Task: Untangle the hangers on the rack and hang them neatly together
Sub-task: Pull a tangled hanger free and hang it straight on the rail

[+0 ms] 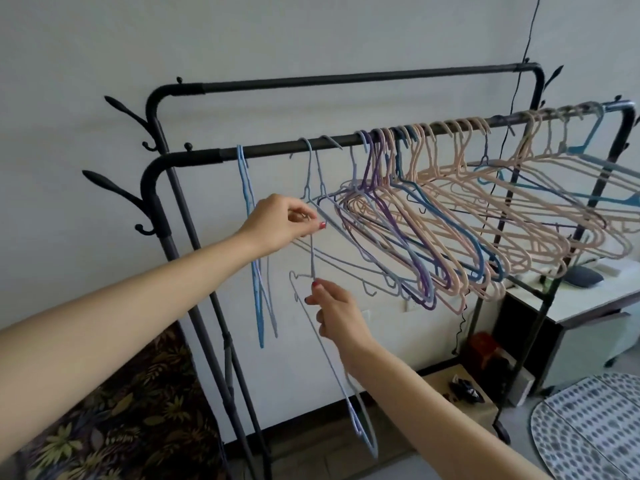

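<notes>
A black double-bar clothes rack stands against the wall. On its front bar hang many thin hangers: pink ones, purple ones and pale blue ones, crossed and tangled in the middle. A blue hanger dangles alone at the left. My left hand pinches the top of a pale blue hanger below the bar. A loose pale blue hanger hangs downward, and my right hand pinches it near its neck.
The rear bar is bare, with hook branches on the left post. A white desk stands behind the rack at right, a cardboard box lies on the floor below, and a patterned mat lies at lower right.
</notes>
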